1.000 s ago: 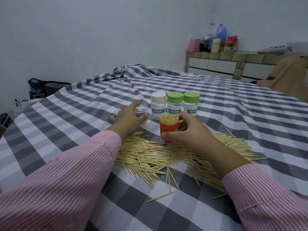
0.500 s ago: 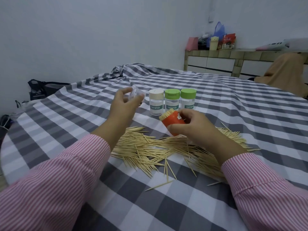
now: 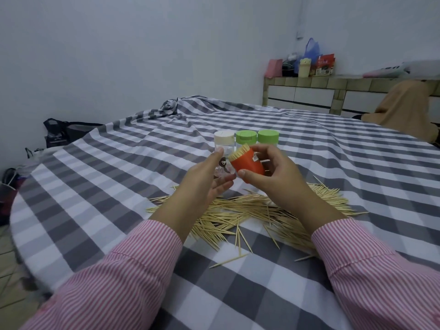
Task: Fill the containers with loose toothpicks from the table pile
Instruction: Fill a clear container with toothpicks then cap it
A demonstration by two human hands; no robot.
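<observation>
My right hand [image 3: 269, 177] grips an orange container [image 3: 247, 164] packed with toothpicks, tilted so its open end points left. My left hand [image 3: 209, 181] holds a clear plastic lid [image 3: 222, 169] right beside that open end. Both hands hover above the pile of loose toothpicks [image 3: 250, 210] spread on the checked cloth. Behind them stand three closed toothpick jars in a row: one with a cream cap [image 3: 223, 137] and two with green caps [image 3: 246, 136] [image 3: 268, 136].
The grey-and-white checked tablecloth [image 3: 119, 186] covers a round table whose edge drops off at the left. A dark bag [image 3: 57, 132] lies on the floor by the wall. A tiled counter [image 3: 309, 91] with clutter stands at the back right.
My left hand picked up the clear lid from the table beside the jars and brought it to the orange container. My right hand lifted and tilted that container leftward.
</observation>
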